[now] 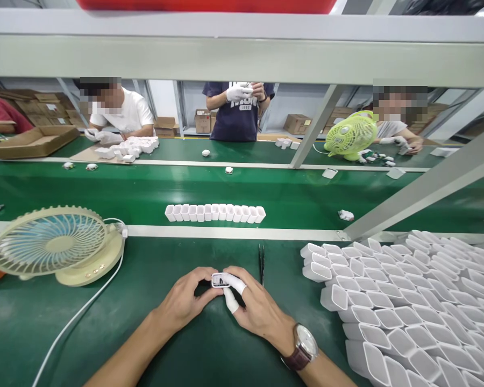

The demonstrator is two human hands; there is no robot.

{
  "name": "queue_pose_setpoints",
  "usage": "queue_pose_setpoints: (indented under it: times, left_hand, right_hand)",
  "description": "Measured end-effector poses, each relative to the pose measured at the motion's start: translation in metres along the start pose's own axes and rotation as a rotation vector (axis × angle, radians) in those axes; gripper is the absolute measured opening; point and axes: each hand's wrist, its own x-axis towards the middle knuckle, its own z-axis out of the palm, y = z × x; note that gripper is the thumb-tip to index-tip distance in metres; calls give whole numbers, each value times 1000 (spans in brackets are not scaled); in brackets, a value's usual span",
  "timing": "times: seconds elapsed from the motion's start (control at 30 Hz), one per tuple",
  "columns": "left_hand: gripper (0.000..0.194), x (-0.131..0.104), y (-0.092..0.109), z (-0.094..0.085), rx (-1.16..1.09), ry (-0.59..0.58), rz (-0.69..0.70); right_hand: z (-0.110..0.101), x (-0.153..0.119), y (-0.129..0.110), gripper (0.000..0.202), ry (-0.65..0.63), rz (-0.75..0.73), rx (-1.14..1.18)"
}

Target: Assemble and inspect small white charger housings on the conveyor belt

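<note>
Between my two hands a small white housing is held with its open end up; dark and white parts show inside it. My left hand pinches its left side with thumb and index finger. My right hand, with white covers on thumb and index finger and a watch on the wrist, grips its right side. Black tweezers lie on the green table just beyond my right hand. Many white open housings stand packed together at the right.
A cream fan with a white cable stands at the left. A row of white housings sits on the green belt. A slanted metal post rises at the right. Several people work across the belt, near a green fan.
</note>
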Motion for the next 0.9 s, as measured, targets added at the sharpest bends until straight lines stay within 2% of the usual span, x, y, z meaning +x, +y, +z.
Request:
queue_pose_setpoints:
  times: [0.23, 0.4, 0.53, 0.67, 0.73, 0.9]
  left_hand:
    - [19, 0, -2, 2, -16, 20, 19]
    - [15, -3, -6, 2, -51, -45, 41]
    - [29, -3, -3, -4, -27, -71, 28]
    - [54, -3, 0, -9, -80, -204, 7]
    - [57, -4, 0, -8, -87, -230, 0]
    - [51, -8, -5, -3, -38, -183, -19]
  right_hand:
    - [1, -1, 1, 44, -5, 5, 3]
    - [4, -2, 2, 44, -9, -19, -4]
    - [3, -2, 2, 38, 3, 49, 99]
    - [3, -3, 4, 39, 19, 127, 184]
    - [3, -3, 5, 40, 41, 142, 199]
    - [4, -3, 4, 39, 54, 111, 187]
